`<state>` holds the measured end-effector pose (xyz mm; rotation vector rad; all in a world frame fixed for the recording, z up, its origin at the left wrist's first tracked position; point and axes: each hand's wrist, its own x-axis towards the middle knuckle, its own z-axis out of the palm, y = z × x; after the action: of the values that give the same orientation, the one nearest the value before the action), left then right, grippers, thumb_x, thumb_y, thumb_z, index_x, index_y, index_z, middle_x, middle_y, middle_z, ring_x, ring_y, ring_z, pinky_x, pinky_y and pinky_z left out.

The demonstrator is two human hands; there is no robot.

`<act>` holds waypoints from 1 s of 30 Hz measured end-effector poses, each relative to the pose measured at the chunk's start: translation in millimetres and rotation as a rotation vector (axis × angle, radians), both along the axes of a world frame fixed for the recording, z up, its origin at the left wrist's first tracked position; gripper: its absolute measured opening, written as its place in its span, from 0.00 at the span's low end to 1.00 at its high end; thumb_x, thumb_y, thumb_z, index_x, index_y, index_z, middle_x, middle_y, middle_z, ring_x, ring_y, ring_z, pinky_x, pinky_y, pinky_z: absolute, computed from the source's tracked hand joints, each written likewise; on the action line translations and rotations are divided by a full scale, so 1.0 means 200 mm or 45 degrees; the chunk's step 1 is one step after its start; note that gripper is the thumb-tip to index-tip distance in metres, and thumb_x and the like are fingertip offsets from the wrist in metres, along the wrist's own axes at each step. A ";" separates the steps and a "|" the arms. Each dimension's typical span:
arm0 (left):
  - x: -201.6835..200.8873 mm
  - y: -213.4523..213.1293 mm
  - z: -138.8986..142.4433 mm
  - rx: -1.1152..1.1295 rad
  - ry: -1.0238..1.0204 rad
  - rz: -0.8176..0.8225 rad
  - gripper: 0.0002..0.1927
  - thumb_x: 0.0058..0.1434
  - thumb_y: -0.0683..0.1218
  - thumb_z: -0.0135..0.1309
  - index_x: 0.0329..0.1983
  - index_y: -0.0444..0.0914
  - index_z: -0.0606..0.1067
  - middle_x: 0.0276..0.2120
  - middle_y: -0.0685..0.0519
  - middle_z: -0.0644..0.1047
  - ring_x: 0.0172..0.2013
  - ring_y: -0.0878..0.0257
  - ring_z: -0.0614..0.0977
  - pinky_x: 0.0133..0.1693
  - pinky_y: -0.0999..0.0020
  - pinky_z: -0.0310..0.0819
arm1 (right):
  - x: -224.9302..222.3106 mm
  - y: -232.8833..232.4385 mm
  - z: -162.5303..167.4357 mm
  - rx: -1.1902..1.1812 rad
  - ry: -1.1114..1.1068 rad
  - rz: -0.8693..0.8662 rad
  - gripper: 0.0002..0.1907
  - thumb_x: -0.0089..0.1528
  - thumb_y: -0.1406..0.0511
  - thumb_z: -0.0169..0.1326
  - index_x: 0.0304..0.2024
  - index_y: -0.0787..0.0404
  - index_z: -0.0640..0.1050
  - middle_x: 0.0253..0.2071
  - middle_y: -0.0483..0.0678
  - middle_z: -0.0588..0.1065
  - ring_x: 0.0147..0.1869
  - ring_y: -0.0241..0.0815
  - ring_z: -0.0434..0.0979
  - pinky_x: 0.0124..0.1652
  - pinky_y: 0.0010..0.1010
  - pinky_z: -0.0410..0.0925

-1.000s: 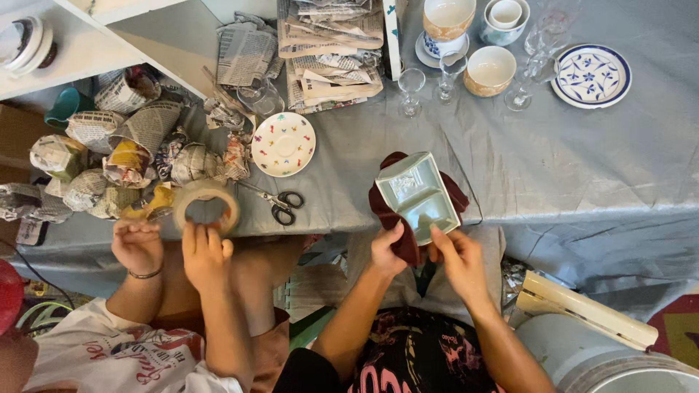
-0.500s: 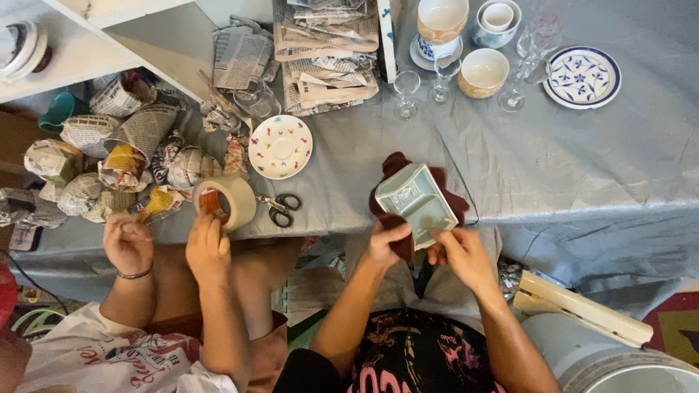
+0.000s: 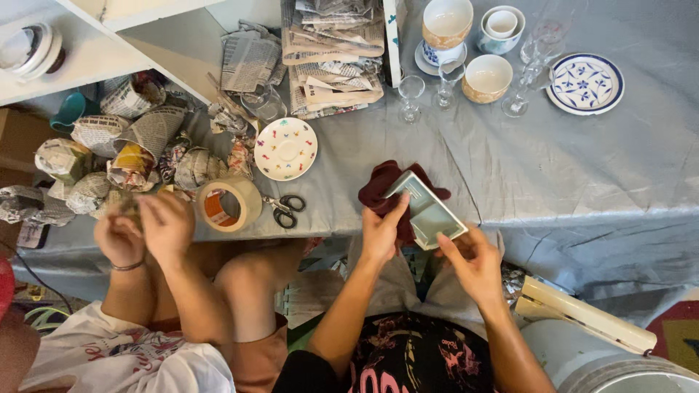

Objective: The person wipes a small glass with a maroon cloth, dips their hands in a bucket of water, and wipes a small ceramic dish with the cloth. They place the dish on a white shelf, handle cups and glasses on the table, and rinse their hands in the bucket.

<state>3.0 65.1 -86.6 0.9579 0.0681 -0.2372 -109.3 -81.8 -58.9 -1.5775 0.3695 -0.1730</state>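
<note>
Your left hand (image 3: 380,234) and right hand (image 3: 472,260) both grip a pale green rectangular dish (image 3: 426,212), tilted, above a maroon cloth (image 3: 378,191).

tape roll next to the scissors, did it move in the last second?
Yes. The tape roll went from lying left of the scissors, apart from them, to tilted up and closer to them, with the co-worker's hand beside it.

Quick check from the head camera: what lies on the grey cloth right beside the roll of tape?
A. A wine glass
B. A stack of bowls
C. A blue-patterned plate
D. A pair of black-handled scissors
D. The black-handled scissors lie just right of the roll of tape on the grey tablecloth, near the table's front edge; the glasses, plate and bowls stand farther back.
</note>
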 end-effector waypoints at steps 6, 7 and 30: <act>0.03 0.04 0.09 0.492 -0.436 -0.127 0.14 0.66 0.45 0.64 0.48 0.31 0.79 0.38 0.57 0.81 0.38 0.72 0.78 0.42 0.73 0.75 | -0.01 -0.01 -0.08 0.153 -0.180 -0.039 0.27 0.63 0.66 0.60 0.63 0.67 0.71 0.39 0.49 0.81 0.36 0.36 0.82 0.37 0.25 0.75; 0.04 0.05 0.11 0.590 -0.464 -0.165 0.14 0.65 0.46 0.65 0.47 0.31 0.79 0.37 0.56 0.82 0.37 0.72 0.79 0.40 0.72 0.75 | -0.01 -0.02 -0.07 0.071 -0.152 -0.047 0.26 0.62 0.66 0.60 0.62 0.67 0.72 0.38 0.49 0.81 0.36 0.35 0.82 0.37 0.25 0.75; 0.36 0.17 0.12 1.178 -0.472 0.021 0.29 0.74 0.61 0.40 0.45 0.32 0.78 0.44 0.38 0.81 0.46 0.43 0.80 0.49 0.54 0.73 | 0.17 -0.28 0.11 -0.222 0.230 0.136 0.15 0.60 0.64 0.60 0.45 0.68 0.83 0.24 0.51 0.82 0.25 0.38 0.80 0.29 0.29 0.73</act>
<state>74.7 99.3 -63.2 1.9062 -0.1722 0.0078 -75.0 -137.6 -36.6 -1.7870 0.4183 0.0212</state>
